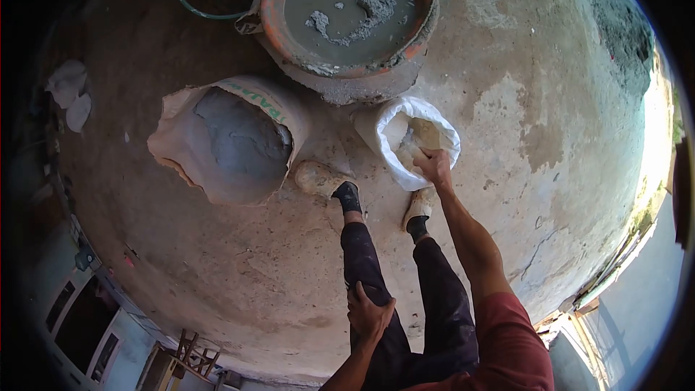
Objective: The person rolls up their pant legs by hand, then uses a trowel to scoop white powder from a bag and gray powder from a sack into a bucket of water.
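My right hand (434, 166) reaches over the rim of a white woven sack (384, 132) with its top rolled down. Its fingers are closed around a pale, partly see-through object (413, 148) whose kind I cannot make out; pale material lies inside the sack. My left hand (370, 314) rests on my left leg near the knee, fingers spread and holding nothing. To the left, a torn-open paper sack (190, 156) of grey powder (242, 136) leans with its mouth towards me.
Beyond the sacks stands a big orange tub (273, 3) of grey watery mix with lumps. A green hose (190, 7) runs beside it. Grey material (615, 29) is heaped at the far right. Wooden furniture (192, 355) stands at the lower left.
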### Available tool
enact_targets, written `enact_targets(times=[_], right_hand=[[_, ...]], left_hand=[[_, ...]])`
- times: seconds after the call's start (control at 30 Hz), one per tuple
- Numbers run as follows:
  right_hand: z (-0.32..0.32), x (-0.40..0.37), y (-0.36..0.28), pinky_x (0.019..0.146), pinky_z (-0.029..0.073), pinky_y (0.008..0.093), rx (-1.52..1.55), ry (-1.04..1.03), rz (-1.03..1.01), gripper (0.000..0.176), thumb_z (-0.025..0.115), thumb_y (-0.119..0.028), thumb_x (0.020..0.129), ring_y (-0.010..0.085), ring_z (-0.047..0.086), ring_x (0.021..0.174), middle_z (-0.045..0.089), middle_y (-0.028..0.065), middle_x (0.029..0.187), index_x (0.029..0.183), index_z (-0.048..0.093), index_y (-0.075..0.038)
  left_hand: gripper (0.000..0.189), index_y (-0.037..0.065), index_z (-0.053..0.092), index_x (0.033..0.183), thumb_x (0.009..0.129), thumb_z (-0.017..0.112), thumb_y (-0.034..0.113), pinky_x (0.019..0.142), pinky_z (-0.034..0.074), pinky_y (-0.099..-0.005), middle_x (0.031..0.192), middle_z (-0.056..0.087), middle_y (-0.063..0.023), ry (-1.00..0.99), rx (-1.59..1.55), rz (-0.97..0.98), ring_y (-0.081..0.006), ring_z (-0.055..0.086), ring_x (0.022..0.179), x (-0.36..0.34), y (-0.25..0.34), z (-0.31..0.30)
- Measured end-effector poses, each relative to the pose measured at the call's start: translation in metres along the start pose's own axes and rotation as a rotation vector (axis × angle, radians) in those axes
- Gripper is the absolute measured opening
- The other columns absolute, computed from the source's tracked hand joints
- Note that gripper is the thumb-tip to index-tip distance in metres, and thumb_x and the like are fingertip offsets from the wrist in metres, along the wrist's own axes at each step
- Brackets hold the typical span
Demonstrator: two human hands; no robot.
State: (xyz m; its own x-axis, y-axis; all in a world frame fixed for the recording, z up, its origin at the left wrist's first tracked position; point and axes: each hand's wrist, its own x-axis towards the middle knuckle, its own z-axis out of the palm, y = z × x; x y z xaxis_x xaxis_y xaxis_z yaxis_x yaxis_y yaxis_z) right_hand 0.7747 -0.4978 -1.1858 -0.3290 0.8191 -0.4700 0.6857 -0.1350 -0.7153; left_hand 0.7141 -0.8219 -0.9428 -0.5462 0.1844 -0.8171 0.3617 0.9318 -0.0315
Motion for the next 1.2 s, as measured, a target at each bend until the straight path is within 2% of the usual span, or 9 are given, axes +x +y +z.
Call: enact_targets(times=[0.07, 0.2, 0.3, 0.47, 0.8, 0.87, 0.97, 1.07, 1.2], right_hand=[[-0.003, -0.003, -0.002, 0.07, 0.054, 0.0317, 0.024, -0.044, 0.139, 0.046, 0.074, -0.018, 0.065, 0.0167, 0.069, 0.069, 0.073, 0.0195, 0.085, 0.109, 0.072, -0.004], [-0.013, -0.015, -0.01, 0.072, 0.054, 0.0298, 0.054, -0.022, 0.122, 0.047, 0.074, -0.017, 0.066, 0.0148, 0.068, 0.07, 0.075, 0.0153, 0.087, 0.111, 0.072, -0.003], [-0.022, -0.021, -0.014, 0.072, 0.053, 0.0288, 0.13, -0.054, 0.209, 0.046, 0.073, -0.015, 0.067, 0.0125, 0.065, 0.071, 0.075, 0.0114, 0.087, 0.111, 0.072, -0.002], [-0.03, -0.021, -0.008, 0.067, 0.052, 0.0267, 0.238, -0.08, 0.244, 0.046, 0.073, -0.012, 0.067, 0.0106, 0.063, 0.069, 0.073, 0.0061, 0.082, 0.112, 0.072, -0.001], [-0.076, -0.041, -0.014, 0.056, 0.046, 0.0244, 0.218, -0.081, 0.242, 0.045, 0.072, -0.011, 0.067, 0.0067, 0.053, 0.058, 0.064, -0.0009, 0.07, 0.112, 0.074, -0.006], [-0.085, -0.046, -0.012, 0.053, 0.044, 0.0236, 0.239, -0.066, 0.213, 0.045, 0.071, -0.012, 0.068, 0.0059, 0.049, 0.055, 0.059, -0.0027, 0.065, 0.112, 0.074, -0.006], [-0.097, -0.05, -0.006, 0.047, 0.039, 0.0236, 0.192, -0.073, 0.201, 0.049, 0.073, -0.012, 0.069, 0.0055, 0.047, 0.05, 0.059, -0.0018, 0.063, 0.118, 0.071, -0.005], [-0.11, -0.057, -0.008, 0.045, 0.038, 0.0233, 0.18, -0.089, 0.213, 0.049, 0.073, -0.013, 0.07, 0.0051, 0.047, 0.049, 0.058, -0.0021, 0.062, 0.118, 0.071, -0.005], [-0.123, -0.065, -0.015, 0.045, 0.037, 0.0226, 0.182, -0.091, 0.226, 0.05, 0.072, -0.013, 0.07, 0.0047, 0.047, 0.049, 0.058, -0.0026, 0.061, 0.119, 0.07, -0.004]], left_hand=[[0.1, 0.007, 0.035, 0.143, 0.065, 0.081, 0.048, 0.093, 0.047, -0.0519, 0.138, 0.041, -0.0248, 0.009, 0.008, -0.004, -0.0428, 0.052, 0.118, 0.0, -0.001, 0.002], [0.098, 0.006, 0.035, 0.143, 0.066, 0.081, 0.045, 0.096, 0.046, -0.0522, 0.138, 0.044, -0.0216, -0.01, 0.015, -0.022, -0.0406, 0.053, 0.119, -0.002, 0.001, 0.002], [0.098, 0.006, 0.036, 0.143, 0.065, 0.082, 0.044, 0.095, 0.046, -0.0524, 0.138, 0.043, -0.0215, -0.011, 0.012, -0.046, -0.0403, 0.053, 0.118, -0.003, 0.004, 0.003], [0.099, 0.007, 0.034, 0.144, 0.065, 0.08, 0.047, 0.094, 0.046, -0.0515, 0.137, 0.042, -0.0247, 0.014, 0.001, -0.025, -0.0423, 0.052, 0.117, -0.003, 0.002, 0.008], [0.098, 0.006, 0.035, 0.144, 0.066, 0.079, 0.046, 0.095, 0.046, -0.0513, 0.138, 0.041, -0.0251, 0.007, -0.042, -0.057, -0.0424, 0.052, 0.118, -0.005, 0.011, 0.01], [0.095, 0.007, 0.035, 0.144, 0.068, 0.078, 0.045, 0.096, 0.047, -0.0515, 0.137, 0.044, -0.0206, 0.031, -0.025, -0.078, -0.0389, 0.054, 0.117, -0.007, 0.014, 0.011], [0.096, 0.007, 0.035, 0.144, 0.068, 0.078, 0.045, 0.096, 0.046, -0.0513, 0.137, 0.044, -0.0209, 0.031, -0.043, -0.085, -0.0392, 0.054, 0.117, -0.007, 0.017, 0.012], [0.097, 0.006, 0.035, 0.143, 0.066, 0.078, 0.047, 0.093, 0.047, -0.0511, 0.137, 0.043, -0.0246, 0.039, -0.059, -0.078, -0.0421, 0.054, 0.115, -0.008, 0.017, 0.015], [0.097, 0.006, 0.036, 0.143, 0.067, 0.078, 0.047, 0.092, 0.048, -0.0506, 0.136, 0.044, -0.0242, 0.045, -0.062, -0.086, -0.0416, 0.055, 0.113, -0.009, 0.019, 0.017]])
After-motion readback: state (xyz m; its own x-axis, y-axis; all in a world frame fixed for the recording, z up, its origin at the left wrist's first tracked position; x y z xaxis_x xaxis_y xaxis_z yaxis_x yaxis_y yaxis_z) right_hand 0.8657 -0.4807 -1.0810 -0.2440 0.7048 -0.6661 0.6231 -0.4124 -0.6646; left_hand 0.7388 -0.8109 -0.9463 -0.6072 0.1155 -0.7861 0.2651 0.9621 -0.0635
